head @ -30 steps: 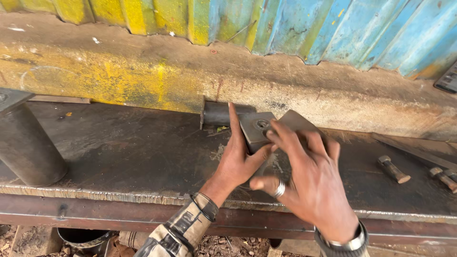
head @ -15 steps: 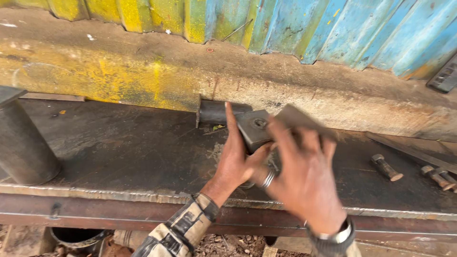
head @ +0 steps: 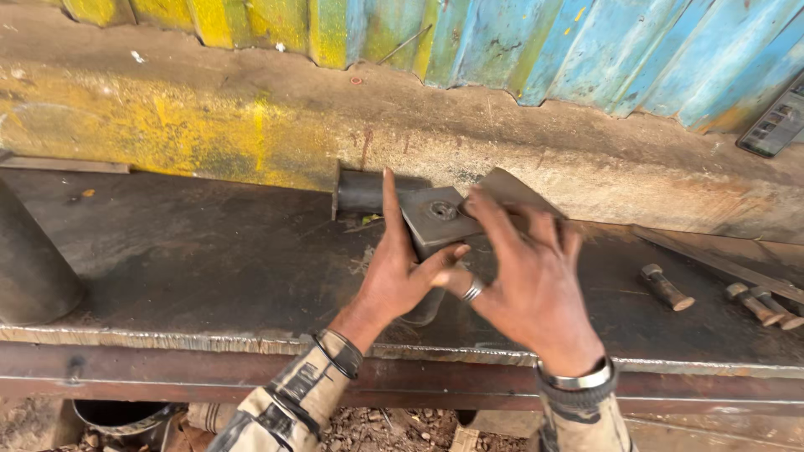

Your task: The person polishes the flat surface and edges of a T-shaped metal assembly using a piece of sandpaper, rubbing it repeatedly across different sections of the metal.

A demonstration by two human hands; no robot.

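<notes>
Left hand [head: 400, 272]: palm against the near left edge of the square steel plate [head: 437, 219], forefinger straight up along its side, thumb under its near corner; gripping it
Right hand [head: 529, 280]: fingers spread over the plate's right side, ring on one finger; whether it clasps the plate, cannot tell
Plate: tilted, a round hole near its middle; held above the steel bench [head: 209, 259]
Behind the plate: a dark pipe stub [head: 364, 191] lying on the bench
Right of the plate: loose bolts [head: 667, 287] on the bench
</notes>
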